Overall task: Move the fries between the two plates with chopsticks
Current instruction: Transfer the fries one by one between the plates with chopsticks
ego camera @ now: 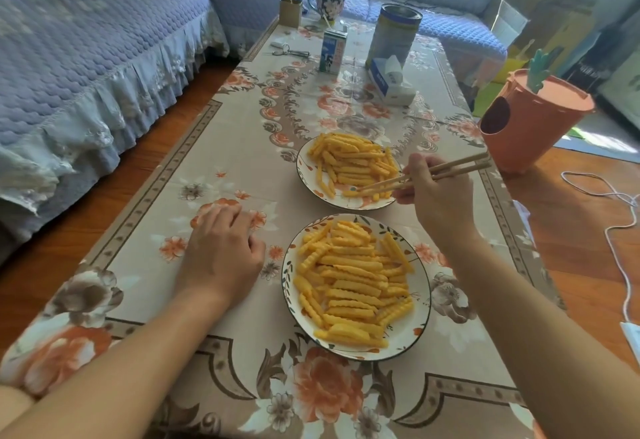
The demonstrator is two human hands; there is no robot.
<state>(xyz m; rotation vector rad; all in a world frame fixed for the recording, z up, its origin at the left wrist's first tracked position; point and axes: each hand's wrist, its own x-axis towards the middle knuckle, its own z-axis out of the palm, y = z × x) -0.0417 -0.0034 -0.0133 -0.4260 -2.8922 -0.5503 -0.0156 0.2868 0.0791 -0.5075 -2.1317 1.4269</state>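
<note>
Two white patterned plates stand on the floral table. The near plate (420,303) holds a heap of crinkle-cut fries (349,282). The far plate (304,175) carries another pile of fries (353,161). My right hand (440,199) grips a pair of wooden chopsticks (426,175), whose tips reach into the front of the far plate and touch a fry there. My left hand (221,248) rests on the tablecloth to the left of the near plate, fingers loosely curled, holding nothing.
Farther back on the table are a milk carton (333,51), a tall tin (393,35), a tissue pack (391,83), a mug (325,5), a small box (290,10) and scissors (291,53). An orange bin (530,123) stands right of the table; a sofa (86,57) runs along the left.
</note>
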